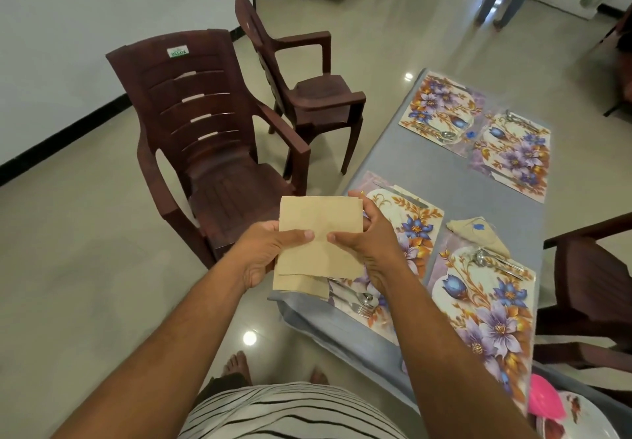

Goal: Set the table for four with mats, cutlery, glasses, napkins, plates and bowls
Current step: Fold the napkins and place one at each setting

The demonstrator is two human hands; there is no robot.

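Both hands, left and right, pinch a brown napkin above the table edge, so peel one sheet cleanly, fold it square, and lay it beside the near mat's cutlery.

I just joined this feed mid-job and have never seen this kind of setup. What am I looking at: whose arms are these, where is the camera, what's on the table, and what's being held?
There is no machine here. The one picture comes from a camera worn on a person's head, looking forward and down, so the two bare arms are the wearer's own. The left hand and right hand together hold a small stack of tan paper napkins in the air, beside the table edge. The grey table carries four flowered mats, each with some cutlery on it. One folded napkin already lies by the near right mat. A pink bowl and a plate wait at the bottom right corner. Brown plastic chairs stand around.
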